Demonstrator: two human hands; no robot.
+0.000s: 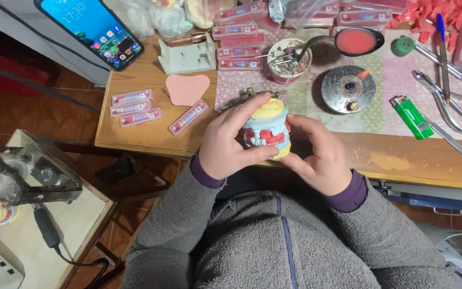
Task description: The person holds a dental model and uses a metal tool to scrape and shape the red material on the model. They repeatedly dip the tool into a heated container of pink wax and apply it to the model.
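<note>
Left hand (230, 140) and right hand (318, 152) both clamped round dental model (269, 128), cradled at table (151, 131) edge for steadiness; green lighter (411, 116) at three o'clock, pink wax sheet (186, 88) at ten

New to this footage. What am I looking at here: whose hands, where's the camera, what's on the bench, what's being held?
There is no machine here: a person works with two bare hands. The one picture comes from a camera worn on the head, looking down past a grey fleece to the bench.

The left hand and the right hand together grip a dental model: yellow and pale blue plaster blocks with red wax between them, held just over the near edge of the wooden table.

On the table lie a green lighter, metal pliers, a round metal burner, a spoon of red wax, a cup of burs, a pink wax sheet and strips of teeth. A phone lies top left.
</note>
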